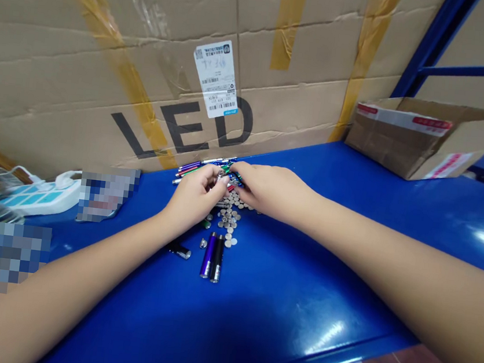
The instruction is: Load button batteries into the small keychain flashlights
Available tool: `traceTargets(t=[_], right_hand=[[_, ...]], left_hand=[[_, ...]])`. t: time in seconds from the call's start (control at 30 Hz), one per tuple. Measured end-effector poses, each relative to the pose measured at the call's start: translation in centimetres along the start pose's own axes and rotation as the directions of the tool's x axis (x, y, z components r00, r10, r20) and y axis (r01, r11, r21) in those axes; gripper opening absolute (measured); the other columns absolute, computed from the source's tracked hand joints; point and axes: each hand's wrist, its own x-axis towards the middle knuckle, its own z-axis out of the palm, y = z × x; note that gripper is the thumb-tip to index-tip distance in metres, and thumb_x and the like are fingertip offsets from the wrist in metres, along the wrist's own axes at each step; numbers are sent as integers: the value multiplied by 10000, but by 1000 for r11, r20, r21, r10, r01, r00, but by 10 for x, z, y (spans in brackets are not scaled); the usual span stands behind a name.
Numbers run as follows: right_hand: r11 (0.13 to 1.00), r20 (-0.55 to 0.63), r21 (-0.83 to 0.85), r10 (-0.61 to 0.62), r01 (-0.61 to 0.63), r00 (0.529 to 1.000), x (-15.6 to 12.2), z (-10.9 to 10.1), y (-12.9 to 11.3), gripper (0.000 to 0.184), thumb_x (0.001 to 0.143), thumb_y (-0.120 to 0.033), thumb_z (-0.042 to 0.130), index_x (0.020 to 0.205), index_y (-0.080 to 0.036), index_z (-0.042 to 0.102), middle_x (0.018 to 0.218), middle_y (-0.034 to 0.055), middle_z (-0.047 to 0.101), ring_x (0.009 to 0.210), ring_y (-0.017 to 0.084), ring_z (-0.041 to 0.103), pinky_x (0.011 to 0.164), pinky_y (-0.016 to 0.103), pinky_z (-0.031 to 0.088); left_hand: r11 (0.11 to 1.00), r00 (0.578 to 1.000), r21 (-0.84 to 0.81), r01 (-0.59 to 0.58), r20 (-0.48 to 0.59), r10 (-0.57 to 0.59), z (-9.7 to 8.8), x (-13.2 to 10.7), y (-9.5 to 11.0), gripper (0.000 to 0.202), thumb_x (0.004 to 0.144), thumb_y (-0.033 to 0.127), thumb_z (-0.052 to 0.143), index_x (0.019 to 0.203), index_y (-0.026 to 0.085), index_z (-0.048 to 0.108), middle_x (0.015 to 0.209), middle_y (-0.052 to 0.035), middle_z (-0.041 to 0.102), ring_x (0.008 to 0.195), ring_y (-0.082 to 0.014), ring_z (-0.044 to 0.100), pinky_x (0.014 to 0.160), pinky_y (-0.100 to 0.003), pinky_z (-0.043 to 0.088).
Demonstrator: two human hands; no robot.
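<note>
My left hand (194, 196) is closed, with thumb and forefinger pinching a small silver metal part (221, 174). Right beside it, my right hand (269, 189) has its fingers curled around something that I cannot make out. Under both hands lies a spread of silver button cells (229, 218). Closer to me, a purple tube (208, 256) and a black tube (217, 260), like small flashlight bodies, lie side by side. Another dark tube (180, 250) is partly hidden by my left forearm. Behind my hands, several slim coloured metal tubes (188, 168) are partly covered.
A large taped cardboard box (168, 62) marked LED stands along the back of the blue table (282, 291). At the right back sits an open carton (395, 138) by a blue metal frame (437, 40). On the left lies a white power strip (45, 197) with plugs in it.
</note>
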Motion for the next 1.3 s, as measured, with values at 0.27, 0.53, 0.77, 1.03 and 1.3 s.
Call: traceTargets(t=[0.27,0.53,0.77,1.03,1.3], right_hand=[[989,74,-138,-36,46,997,-2,-4,-4,274,904,-237,386,1080,-136,571,979,125,712,819,258,681,519,285,304],[965,114,-256,-31,60,993,-2,3,-5,357,926,-332,339,1096,-99,549,778,150,710,708,300,685,507,299,317],[963,98,-266,-12,38,995,-1,3,-9,339,909,-332,343,1011,-136,600,756,154,709,741,306,685,542,314,339],[980,150,-153,147,-124,978,3,0,-3,332,932,-322,303,998,-153,581,890,146,708,781,266,665,547,304,307],[977,151,-124,189,-171,970,3,1,-4,317,925,-341,302,936,-169,568,858,124,697,736,262,653,509,290,254]], left_hand=[[998,1000,59,10,28,-12,-1,0,3,182,853,321,514,736,184,538,561,38,562,483,-102,465,470,-228,337],[1000,997,-5,-7,81,7,0,-1,2,218,861,308,490,684,182,513,550,39,551,468,-92,439,479,-223,345],[999,994,-4,-45,97,45,0,-1,-2,245,873,325,476,673,184,501,554,33,523,490,-100,427,481,-231,325],[987,990,-135,-84,103,98,2,1,-6,198,841,329,590,965,177,563,665,22,614,617,-135,585,563,-252,429],[973,995,-229,-37,77,56,5,-1,-11,209,779,313,671,824,176,520,736,-7,653,708,-153,641,614,-266,469]])
